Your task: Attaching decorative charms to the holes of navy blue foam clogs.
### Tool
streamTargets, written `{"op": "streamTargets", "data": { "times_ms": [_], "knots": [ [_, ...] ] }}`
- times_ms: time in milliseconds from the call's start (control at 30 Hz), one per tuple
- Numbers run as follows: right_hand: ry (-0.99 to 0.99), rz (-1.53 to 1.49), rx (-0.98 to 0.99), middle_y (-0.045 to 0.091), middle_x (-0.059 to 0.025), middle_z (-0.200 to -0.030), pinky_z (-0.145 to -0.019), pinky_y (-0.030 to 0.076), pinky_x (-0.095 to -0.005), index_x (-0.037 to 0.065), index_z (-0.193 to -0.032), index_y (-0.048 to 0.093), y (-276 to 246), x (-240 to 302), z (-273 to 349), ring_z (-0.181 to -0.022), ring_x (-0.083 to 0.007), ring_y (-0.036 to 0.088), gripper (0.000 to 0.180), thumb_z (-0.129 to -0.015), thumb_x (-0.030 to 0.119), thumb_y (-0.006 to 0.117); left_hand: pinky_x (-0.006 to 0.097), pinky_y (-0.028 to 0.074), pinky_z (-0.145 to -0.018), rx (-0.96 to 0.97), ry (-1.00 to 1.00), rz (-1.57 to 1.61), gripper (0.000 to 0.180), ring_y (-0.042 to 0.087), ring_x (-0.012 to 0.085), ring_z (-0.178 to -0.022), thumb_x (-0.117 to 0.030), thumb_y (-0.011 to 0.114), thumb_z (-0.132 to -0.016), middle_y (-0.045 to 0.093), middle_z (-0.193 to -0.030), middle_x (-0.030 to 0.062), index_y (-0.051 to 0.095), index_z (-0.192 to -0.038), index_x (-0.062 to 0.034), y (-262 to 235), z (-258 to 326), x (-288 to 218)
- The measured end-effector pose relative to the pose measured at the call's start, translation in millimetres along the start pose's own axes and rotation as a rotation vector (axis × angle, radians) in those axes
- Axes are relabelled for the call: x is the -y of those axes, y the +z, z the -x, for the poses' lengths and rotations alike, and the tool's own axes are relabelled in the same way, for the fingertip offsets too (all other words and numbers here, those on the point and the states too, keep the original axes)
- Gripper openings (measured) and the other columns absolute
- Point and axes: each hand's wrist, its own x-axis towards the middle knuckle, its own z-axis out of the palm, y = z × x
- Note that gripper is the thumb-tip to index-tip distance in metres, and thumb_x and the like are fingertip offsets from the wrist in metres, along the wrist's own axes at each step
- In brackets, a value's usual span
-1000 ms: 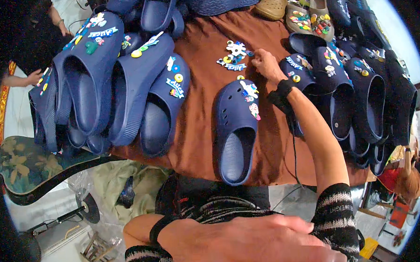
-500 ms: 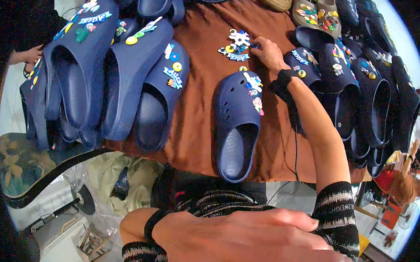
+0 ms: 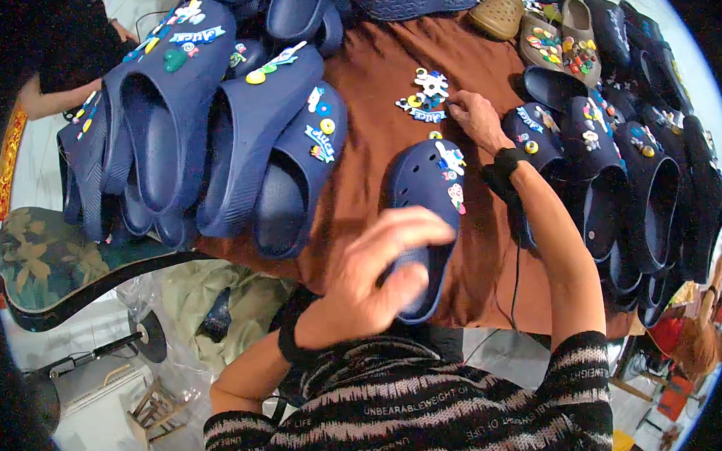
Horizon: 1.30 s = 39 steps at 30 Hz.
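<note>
- Left hand (image 3: 371, 277): fingers spread wide, empty, over heel of navy clog (image 3: 425, 223).
- Right hand (image 3: 475, 117): beyond clog's toe, fingertips pinching among loose charms (image 3: 424, 94); hold unclear.

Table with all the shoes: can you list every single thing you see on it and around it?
Single clog: one, navy, middle of cloth, charms on its toe.
Loose charms: small pile, colourful, beyond the clog.
Left clogs: many overlapping, navy, some with charms.
Right clogs: many, navy, in rows.
Tan clogs: about three, far right.
Cloth: one, brown, covering table.
Cushion: one, green patterned, lower left.
Left hand: open, over the clog's heel.
Right hand: by the charms.
</note>
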Motion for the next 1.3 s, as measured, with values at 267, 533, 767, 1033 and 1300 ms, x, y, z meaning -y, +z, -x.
{"op": "streamTargets", "data": {
  "times_ms": [267,533,767,1033,1300],
  "knots": [
    [-0.115,0.032,-0.022,0.068,-0.0217,-0.105,-0.085,0.052,-0.0502,0.007,-0.106,0.068,0,2,10,-0.101,-0.0421,0.065,0.022,-0.092,0.023,0.064,0.048,0.027,-0.118,-0.01,-0.275,-0.494,0.077,0.032,0.0426,-0.142,-0.029,0.068,-0.088,0.028,-0.154,0.0236,0.033,-0.151,-0.0051,21,42,98],
    [-0.276,0.049,0.017,0.062,-0.0157,-0.101,-0.082,0.049,-0.0468,0.008,-0.099,0.068,4,34,6,-0.097,-0.0368,0.063,0.024,-0.09,0.03,0.069,0.051,0.027,-0.117,-0.056,-0.231,-0.545,0.075,0.032,0.0439,-0.141,-0.03,0.068,-0.087,0.029,-0.154,0.024,0.035,-0.15,-0.0056,24,44,106],
    [-0.015,-0.209,0.187,0.067,-0.0184,-0.089,-0.076,0.052,-0.0413,0.0,-0.095,0.066,-4,40,1,-0.082,-0.0323,0.067,0.022,-0.082,0.015,0.076,0.051,0.028,-0.116,-0.059,-0.229,-0.536,0.075,0.032,0.0445,-0.141,-0.028,0.07,-0.086,0.03,-0.153,0.0242,0.035,-0.149,-0.0065,26,45,105],
    [0.0,-0.594,0.446,0.06,0.0011,-0.07,-0.054,0.046,-0.0277,0.001,-0.095,0.067,-54,84,34,-0.062,-0.0089,0.057,0.016,-0.094,0.017,0.069,0.052,0.029,-0.116,-0.082,-0.219,-0.546,0.075,0.033,0.0446,-0.14,-0.029,0.07,-0.086,0.031,-0.153,0.0239,0.036,-0.149,-0.0077,25,47,107],
    [-0.261,-0.171,0.435,0.072,-0.0186,-0.083,-0.068,0.055,-0.0426,0.001,-0.095,0.072,-40,113,63,-0.074,-0.0318,0.071,0.021,-0.086,0.02,0.072,0.054,0.036,-0.109,-0.135,-0.159,-0.548,0.071,0.042,0.0464,-0.13,-0.025,0.072,-0.084,0.034,-0.149,0.0245,0.041,-0.146,-0.0068,27,45,105]
  ]
}}
